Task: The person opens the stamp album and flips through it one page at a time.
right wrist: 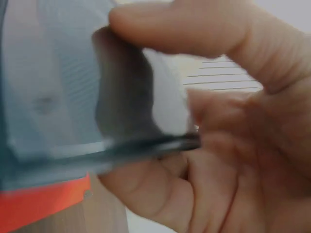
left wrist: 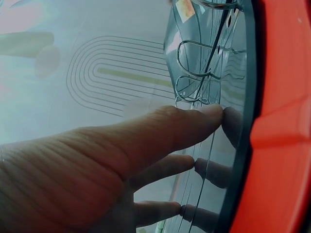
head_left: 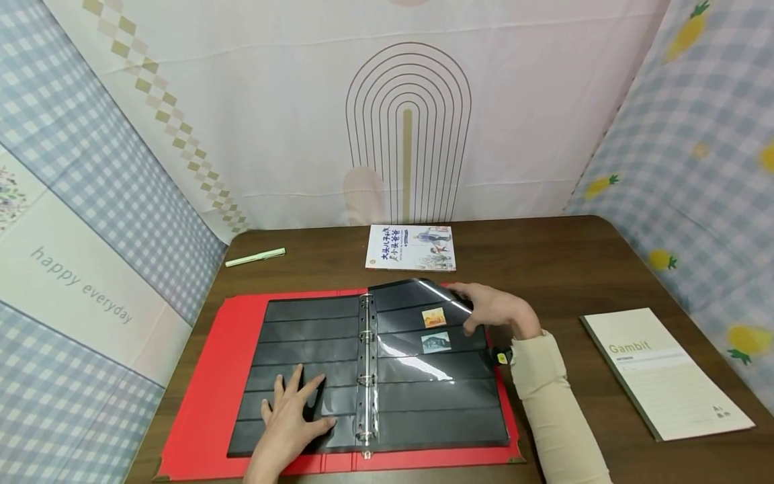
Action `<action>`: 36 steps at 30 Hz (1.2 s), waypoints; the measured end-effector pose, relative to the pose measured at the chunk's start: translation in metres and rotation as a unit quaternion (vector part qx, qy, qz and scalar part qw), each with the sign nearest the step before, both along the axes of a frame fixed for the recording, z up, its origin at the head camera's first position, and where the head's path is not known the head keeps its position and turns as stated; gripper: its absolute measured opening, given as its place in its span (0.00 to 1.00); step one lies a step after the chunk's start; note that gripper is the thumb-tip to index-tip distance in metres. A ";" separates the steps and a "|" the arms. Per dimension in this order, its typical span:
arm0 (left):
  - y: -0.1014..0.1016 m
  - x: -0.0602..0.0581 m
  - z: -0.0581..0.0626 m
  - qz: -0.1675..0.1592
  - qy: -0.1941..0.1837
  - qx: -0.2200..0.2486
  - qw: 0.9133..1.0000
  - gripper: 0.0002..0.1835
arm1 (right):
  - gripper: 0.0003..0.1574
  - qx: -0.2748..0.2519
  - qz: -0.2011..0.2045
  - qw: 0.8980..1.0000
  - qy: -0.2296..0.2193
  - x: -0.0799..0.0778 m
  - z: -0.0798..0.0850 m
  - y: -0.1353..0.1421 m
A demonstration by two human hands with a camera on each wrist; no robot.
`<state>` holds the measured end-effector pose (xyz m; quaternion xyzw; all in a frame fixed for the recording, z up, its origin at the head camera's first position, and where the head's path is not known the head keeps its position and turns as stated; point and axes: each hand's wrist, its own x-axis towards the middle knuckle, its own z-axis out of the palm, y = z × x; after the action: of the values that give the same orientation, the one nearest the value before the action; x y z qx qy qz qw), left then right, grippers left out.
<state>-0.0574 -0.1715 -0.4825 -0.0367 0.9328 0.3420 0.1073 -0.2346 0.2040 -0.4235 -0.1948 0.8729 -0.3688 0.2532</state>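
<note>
A red ring binder (head_left: 205, 376) lies open on the table with black pocket pages on both sides of its metal rings (head_left: 365, 380). Two stamps, one orange (head_left: 433, 317) and one teal (head_left: 436, 342), sit in upper pockets of the right page (head_left: 441, 410). My right hand (head_left: 498, 309) pinches that page's top outer corner between thumb and fingers, and the corner is lifted. In the right wrist view the thumb (right wrist: 150, 26) presses on the glossy sheet. My left hand (head_left: 287, 423) rests with spread fingers on the left page (head_left: 302, 336); its fingertips touch the sheet.
A picture booklet (head_left: 411, 247) lies behind the binder, and a pale green pen (head_left: 255, 257) is at the back left. On the right lies a cream notebook (head_left: 665, 376) marked Gambit. Patterned cloth hangs around the table's back and sides.
</note>
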 end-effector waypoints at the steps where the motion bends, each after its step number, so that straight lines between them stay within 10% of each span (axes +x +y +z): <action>1: 0.000 0.000 0.000 0.000 0.001 0.000 1.000 0.42 | 0.61 -0.004 0.000 1.000 0.001 0.000 0.001 0.001; 21: 0.001 0.005 -0.005 0.000 0.003 0.000 1.000 0.42 | 0.82 0.000 -0.073 0.997 -0.023 0.008 0.003 -0.001; 36: 0.001 0.005 -0.003 0.003 0.016 0.010 1.000 0.42 | 0.85 -0.049 -0.005 0.999 0.020 0.028 0.034 0.002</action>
<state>-0.0521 -0.1709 -0.4852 -0.0332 0.9307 0.3525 0.0918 -0.2070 0.2057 -0.3895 -0.2099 0.8597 -0.4084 0.2235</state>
